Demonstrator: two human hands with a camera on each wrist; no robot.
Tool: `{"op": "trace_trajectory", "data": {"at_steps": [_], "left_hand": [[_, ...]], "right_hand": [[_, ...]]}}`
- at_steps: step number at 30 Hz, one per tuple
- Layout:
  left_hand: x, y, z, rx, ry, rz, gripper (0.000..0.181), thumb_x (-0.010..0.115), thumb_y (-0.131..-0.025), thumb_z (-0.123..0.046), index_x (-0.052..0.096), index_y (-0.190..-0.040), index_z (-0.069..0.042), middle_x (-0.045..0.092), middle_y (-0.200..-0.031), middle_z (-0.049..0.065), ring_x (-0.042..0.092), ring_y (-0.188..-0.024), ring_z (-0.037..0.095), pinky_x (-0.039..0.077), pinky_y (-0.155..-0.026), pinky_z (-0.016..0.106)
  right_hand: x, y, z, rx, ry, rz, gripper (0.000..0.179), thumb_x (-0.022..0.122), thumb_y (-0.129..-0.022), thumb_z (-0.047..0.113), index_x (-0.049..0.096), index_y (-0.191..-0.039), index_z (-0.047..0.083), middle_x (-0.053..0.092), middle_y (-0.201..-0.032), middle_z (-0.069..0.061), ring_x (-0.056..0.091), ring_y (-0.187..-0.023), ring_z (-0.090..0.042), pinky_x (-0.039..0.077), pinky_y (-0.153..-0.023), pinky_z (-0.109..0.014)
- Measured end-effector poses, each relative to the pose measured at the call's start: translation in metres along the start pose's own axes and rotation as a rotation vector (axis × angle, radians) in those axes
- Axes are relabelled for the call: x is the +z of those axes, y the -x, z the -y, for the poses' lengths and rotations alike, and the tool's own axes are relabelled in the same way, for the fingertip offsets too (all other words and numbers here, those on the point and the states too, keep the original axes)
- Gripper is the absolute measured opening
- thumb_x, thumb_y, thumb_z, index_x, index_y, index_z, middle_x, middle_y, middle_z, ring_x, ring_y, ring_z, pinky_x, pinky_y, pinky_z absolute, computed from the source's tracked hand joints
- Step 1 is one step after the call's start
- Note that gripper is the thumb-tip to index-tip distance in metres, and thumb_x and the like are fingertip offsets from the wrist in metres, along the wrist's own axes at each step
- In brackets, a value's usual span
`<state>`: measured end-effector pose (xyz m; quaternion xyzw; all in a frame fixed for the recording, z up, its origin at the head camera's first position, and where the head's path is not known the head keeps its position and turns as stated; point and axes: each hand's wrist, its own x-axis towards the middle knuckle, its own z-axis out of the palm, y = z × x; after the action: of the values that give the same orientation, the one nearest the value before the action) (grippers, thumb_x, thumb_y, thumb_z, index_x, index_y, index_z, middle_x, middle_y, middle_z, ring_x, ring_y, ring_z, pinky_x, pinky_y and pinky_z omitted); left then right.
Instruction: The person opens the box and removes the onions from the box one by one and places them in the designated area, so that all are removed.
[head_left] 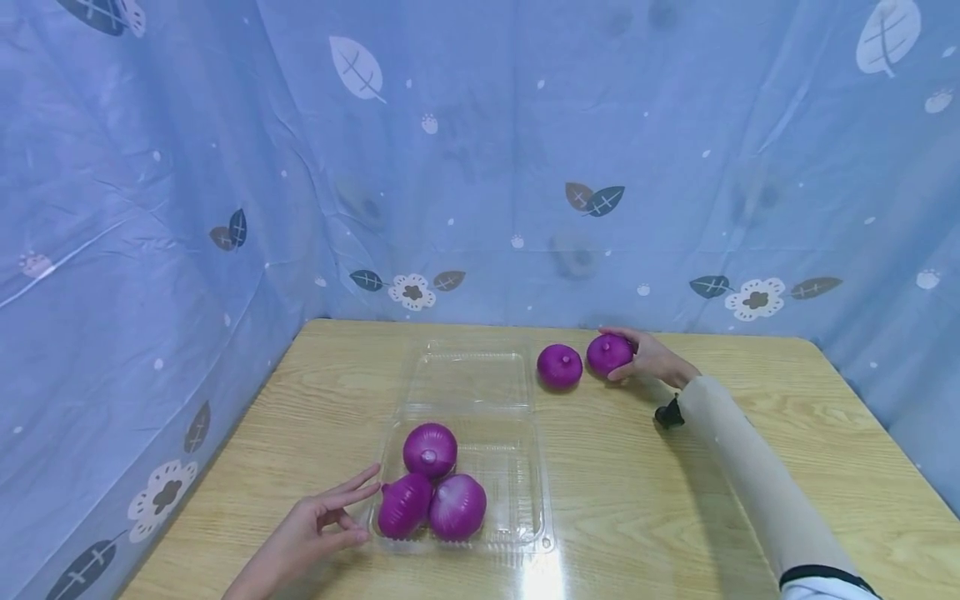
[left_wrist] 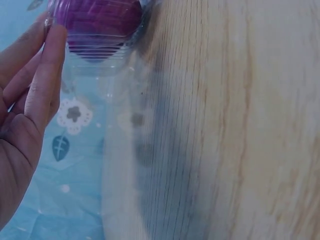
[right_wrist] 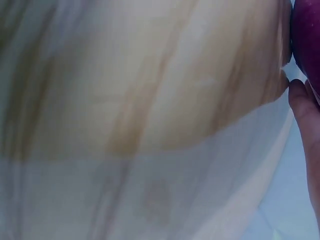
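Note:
A clear plastic hinged container (head_left: 514,483) lies with its lid folded back, and three purple onions sit in its base: one at the back (head_left: 431,450), one at front left (head_left: 404,506), one at front right (head_left: 457,507). My left hand (head_left: 318,525) is at the container's left edge, index finger extended to the rim and thumb near the front corner. In the left wrist view, its fingertips (left_wrist: 57,32) meet the rim beside an onion (left_wrist: 102,20). Toward the table's back, my right hand (head_left: 648,360) grips another purple onion (head_left: 608,355) between thumb and fingers.
One more purple onion (head_left: 559,367) stands on the wooden table (head_left: 637,500), between the open lid (head_left: 472,379) and the right hand. A blue patterned curtain (head_left: 495,150) hangs behind the table and along its left side.

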<state>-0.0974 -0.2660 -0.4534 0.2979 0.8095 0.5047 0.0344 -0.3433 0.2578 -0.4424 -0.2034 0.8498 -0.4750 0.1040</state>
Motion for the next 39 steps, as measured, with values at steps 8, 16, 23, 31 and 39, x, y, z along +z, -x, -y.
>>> {"op": "trace_trajectory", "data": {"at_steps": [8, 16, 23, 31, 39], "left_hand": [[0.000, 0.001, 0.000, 0.008, -0.019, -0.008, 0.049, 0.068, -0.087, -0.007, 0.052, -0.132, 0.004, 0.037, -0.145, -0.024, 0.063, -0.068, 0.011, 0.052, -0.066, 0.024], [0.001, -0.002, -0.001, 0.035, -0.029, -0.004, 0.048, 0.067, -0.087, -0.005, 0.052, -0.132, 0.004, 0.036, -0.146, -0.022, 0.062, -0.067, 0.010, 0.051, -0.063, 0.025], [0.001, -0.002, -0.001, 0.036, -0.029, -0.002, 0.049, 0.067, -0.087, -0.006, 0.052, -0.132, 0.003, 0.036, -0.146, -0.023, 0.063, -0.066, 0.012, 0.053, -0.067, 0.025], [0.001, -0.002, -0.002, 0.034, -0.012, -0.003, 0.048, 0.067, -0.087, -0.005, 0.052, -0.133, 0.003, 0.037, -0.145, -0.023, 0.063, -0.066, 0.013, 0.053, -0.065, 0.026], [-0.001, -0.003, -0.003, 0.043, -0.025, 0.010, 0.051, 0.067, -0.087, -0.006, 0.050, -0.135, 0.004, 0.034, -0.147, -0.023, 0.062, -0.067, 0.011, 0.054, -0.063, 0.026]], "right_hand": [[-0.003, 0.001, 0.001, 0.003, 0.001, 0.039, 0.090, 0.081, -0.073, 0.003, 0.029, -0.147, -0.002, 0.028, -0.146, -0.033, 0.037, -0.127, -0.050, 0.033, -0.103, -0.059], [-0.006, 0.006, 0.006, 0.035, 0.031, 0.026, 0.089, 0.081, -0.074, 0.008, 0.031, -0.147, 0.001, 0.030, -0.146, -0.032, 0.039, -0.126, -0.050, 0.035, -0.102, -0.059], [-0.007, 0.006, 0.004, 0.063, 0.038, 0.034, 0.088, 0.080, -0.077, 0.011, 0.029, -0.148, 0.004, 0.029, -0.147, -0.032, 0.037, -0.128, -0.050, 0.035, -0.101, -0.059], [-0.017, 0.009, 0.001, 0.035, -0.092, 0.089, 0.090, 0.076, -0.079, 0.005, 0.020, -0.150, 0.001, 0.022, -0.151, -0.031, 0.028, -0.134, -0.051, 0.029, -0.106, -0.057], [-0.026, 0.012, -0.006, 0.008, -0.154, 0.097, 0.086, 0.072, -0.081, -0.001, 0.019, -0.149, -0.004, 0.019, -0.153, -0.029, 0.023, -0.136, -0.050, 0.020, -0.109, -0.060]]}}
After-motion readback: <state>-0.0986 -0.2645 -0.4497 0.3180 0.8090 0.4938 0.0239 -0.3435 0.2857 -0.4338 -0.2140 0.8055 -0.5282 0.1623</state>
